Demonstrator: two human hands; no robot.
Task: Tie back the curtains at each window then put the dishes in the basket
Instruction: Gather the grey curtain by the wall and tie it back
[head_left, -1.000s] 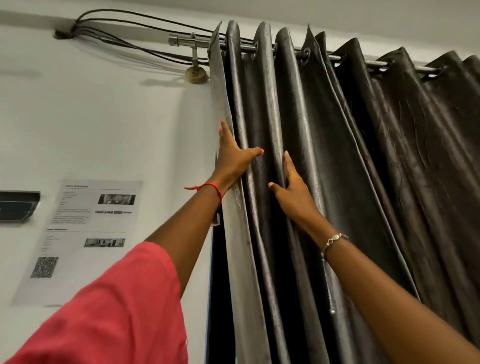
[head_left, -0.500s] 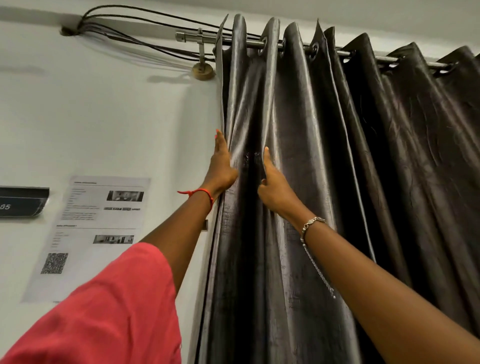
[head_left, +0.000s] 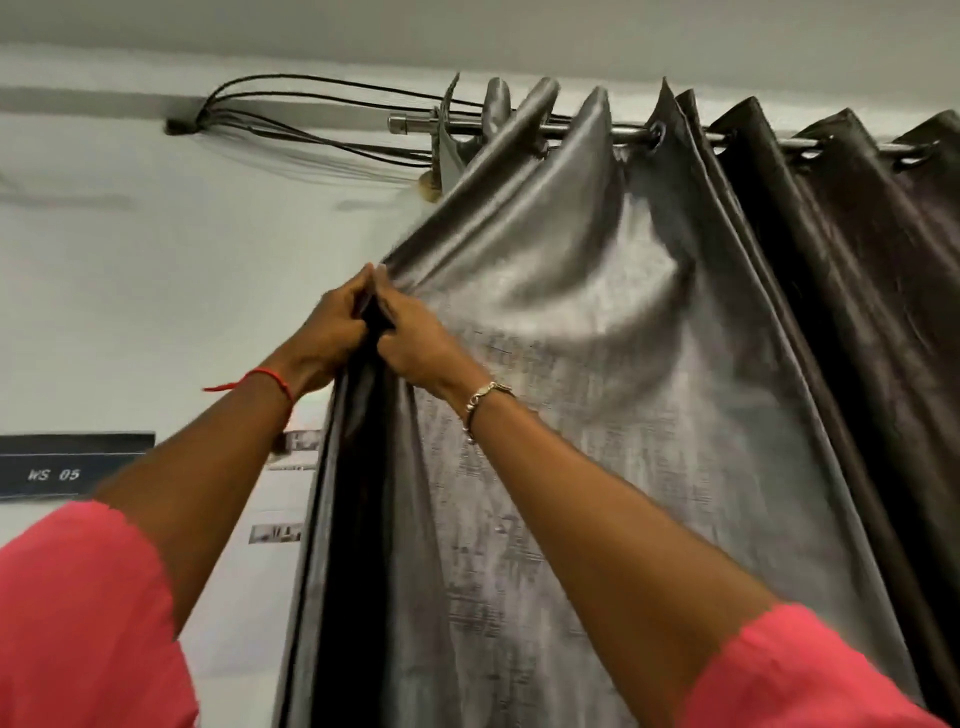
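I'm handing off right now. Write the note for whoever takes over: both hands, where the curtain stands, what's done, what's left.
Left hand: shut on the curtain's leading edge, gathered folds pinched high up.
Right hand: shut on the same bunch, touching the left hand.
Curtain: hangs by its eyelets on the rod, left panel pulled towards the wall; the rest to the right hangs in folds.
Done: edge gathered in both hands.
Left: no tie-back is visible and the curtain is not tied. Other windows, dishes and basket are out of view.
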